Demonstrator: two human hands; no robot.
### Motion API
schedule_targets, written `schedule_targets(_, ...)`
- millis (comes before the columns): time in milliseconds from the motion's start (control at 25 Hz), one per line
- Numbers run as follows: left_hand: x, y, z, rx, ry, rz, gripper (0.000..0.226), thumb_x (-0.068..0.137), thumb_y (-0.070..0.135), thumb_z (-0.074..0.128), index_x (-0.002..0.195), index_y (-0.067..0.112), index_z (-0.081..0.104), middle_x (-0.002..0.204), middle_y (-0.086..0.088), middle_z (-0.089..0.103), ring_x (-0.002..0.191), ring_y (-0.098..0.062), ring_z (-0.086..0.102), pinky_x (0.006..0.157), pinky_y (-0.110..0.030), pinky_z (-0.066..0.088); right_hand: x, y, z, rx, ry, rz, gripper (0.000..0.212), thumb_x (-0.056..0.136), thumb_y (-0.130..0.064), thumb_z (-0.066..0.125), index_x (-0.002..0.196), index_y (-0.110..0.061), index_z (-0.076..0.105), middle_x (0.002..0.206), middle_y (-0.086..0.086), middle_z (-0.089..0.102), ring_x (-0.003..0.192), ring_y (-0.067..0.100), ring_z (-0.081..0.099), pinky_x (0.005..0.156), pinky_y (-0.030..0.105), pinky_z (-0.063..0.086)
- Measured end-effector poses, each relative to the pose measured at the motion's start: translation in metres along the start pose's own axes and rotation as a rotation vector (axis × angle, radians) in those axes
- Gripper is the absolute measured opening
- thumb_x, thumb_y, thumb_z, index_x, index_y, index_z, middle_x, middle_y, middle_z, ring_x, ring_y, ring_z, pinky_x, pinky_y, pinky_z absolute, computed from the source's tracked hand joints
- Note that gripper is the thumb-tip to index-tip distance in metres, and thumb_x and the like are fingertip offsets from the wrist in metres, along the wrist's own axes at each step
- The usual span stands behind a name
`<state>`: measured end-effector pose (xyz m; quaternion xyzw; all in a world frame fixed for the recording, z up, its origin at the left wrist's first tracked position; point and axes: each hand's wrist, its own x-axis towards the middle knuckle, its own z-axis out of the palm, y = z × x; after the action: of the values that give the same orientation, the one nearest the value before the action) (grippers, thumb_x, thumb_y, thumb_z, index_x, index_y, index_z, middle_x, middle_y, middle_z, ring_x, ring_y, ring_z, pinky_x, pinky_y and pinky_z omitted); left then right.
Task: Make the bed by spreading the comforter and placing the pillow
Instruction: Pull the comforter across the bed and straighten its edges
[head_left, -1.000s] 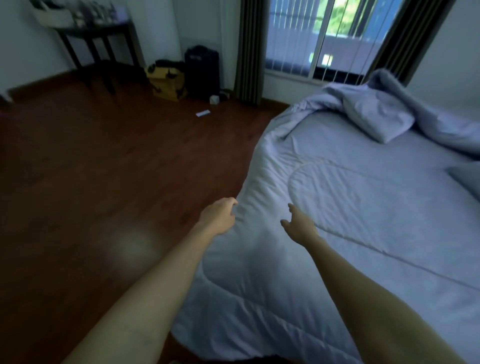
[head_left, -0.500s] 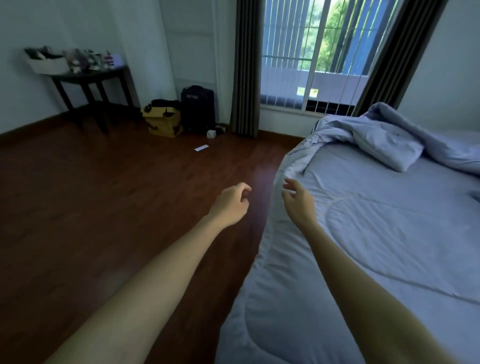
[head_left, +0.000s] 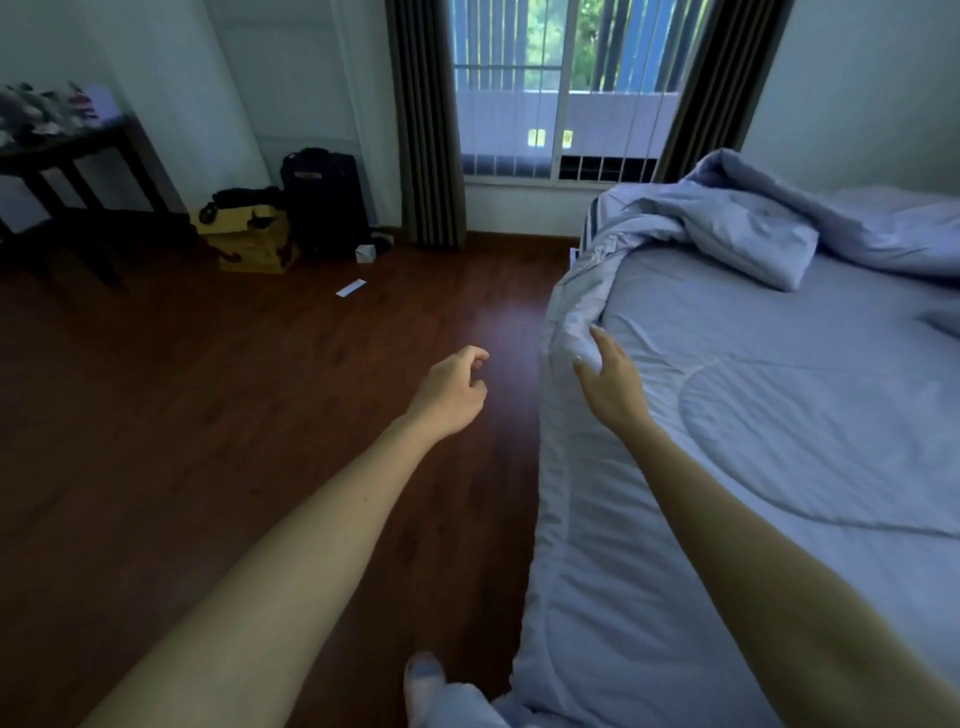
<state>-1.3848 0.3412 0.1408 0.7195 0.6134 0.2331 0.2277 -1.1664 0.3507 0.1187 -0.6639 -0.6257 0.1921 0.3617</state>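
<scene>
Stood at the long side of a bed (head_left: 589, 228), above a dark wooden floor (head_left: 208, 426) that ran off from the bed toward the walls. Across most of the bed, a pale blue comforter (head_left: 779, 415), spread flat with quilted seams showing, heaped in a rumpled pile at the bed's window end and hanging down the bed's near side. Beyond the bed's far end, a barred window (head_left: 561, 88) flanked by dark curtains (head_left: 426, 130). Well apart from the bed, across the floor by the wall, a dark side table (head_left: 67, 156) cluttered on top. Nearer the bed, a black suitcase (head_left: 322, 202) stood upright with a cardboard box (head_left: 254, 244) just beside it.

Reached toward the bed with both bare arms. Held the left hand (head_left: 452, 395) over the floor just off the bed's side, fingers loosely curled and gripping nothing. Gripped with the right hand (head_left: 610, 384) a raised fold of the comforter at the bed's side edge, cloth pinched between thumb and fingers (head_left: 601, 344). Planted one socked foot (head_left: 423, 675) on the floor near the bed's near corner.

On the bed at the frame's right edge, what looked like a pillow (head_left: 943, 322), mostly cut off. On the floor between suitcase and bed, a small white carton (head_left: 365, 253) and a white slip of paper (head_left: 351, 288).
</scene>
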Motion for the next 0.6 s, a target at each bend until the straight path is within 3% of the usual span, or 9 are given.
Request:
schedule_targets(240, 0.162, 0.006, -0.005, 0.061, -0.076, 0.16, 0.04, 0.091, 0.014, 0.049, 0.13, 0.02, 0.05, 0.133, 0.0, 0.057, 0.12, -0.019, 0.055, 0.1, -0.032, 0.045, 0.128, 0.026, 0.037, 0.059, 0.108, 0.101, 0.056, 0.096, -0.022, 0.049, 0.147, -0.009, 0.03, 0.151, 0.01, 0.037, 0.14, 0.024, 0.032, 0.112, 0.035, 0.026)
schedule_targets(400, 0.295, 0.046, -0.008, 0.049, -0.13, 0.253, 0.04, 0.089, 0.014, 0.048, 0.128, 0.022, 0.051, 0.129, 0.001, 0.06, 0.113, -0.02, 0.059, 0.098, -0.033, 0.046, 0.229, 0.037, 0.017, 0.062, 0.173, 0.172, 0.055, 0.096, -0.022, 0.048, 0.147, -0.012, 0.031, 0.15, 0.009, 0.038, 0.137, 0.026, 0.037, 0.11, 0.036, 0.03)
schedule_targets(520, 0.372, 0.079, -0.007, -0.044, -0.11, 0.365, 0.04, 0.088, 0.01, 0.045, 0.126, 0.021, 0.053, 0.118, 0.003, 0.065, 0.1, -0.019, 0.062, 0.093, -0.032, 0.048, 0.299, 0.04, -0.009, 0.08, 0.252, 0.195, 0.047, 0.095, -0.019, 0.049, 0.14, -0.012, 0.041, 0.135, 0.011, 0.055, 0.121, 0.025, 0.054, 0.095, 0.031, 0.041)
schedule_targets(600, 0.416, 0.091, -0.001, -0.111, -0.095, 0.425, 0.041, 0.088, 0.01, 0.045, 0.125, 0.023, 0.053, 0.116, 0.004, 0.065, 0.096, -0.019, 0.063, 0.091, -0.033, 0.049, 0.336, 0.038, -0.02, 0.097, 0.305, 0.185, 0.039, 0.094, -0.017, 0.05, 0.132, -0.013, 0.048, 0.123, 0.008, 0.063, 0.11, 0.021, 0.06, 0.085, 0.023, 0.039)
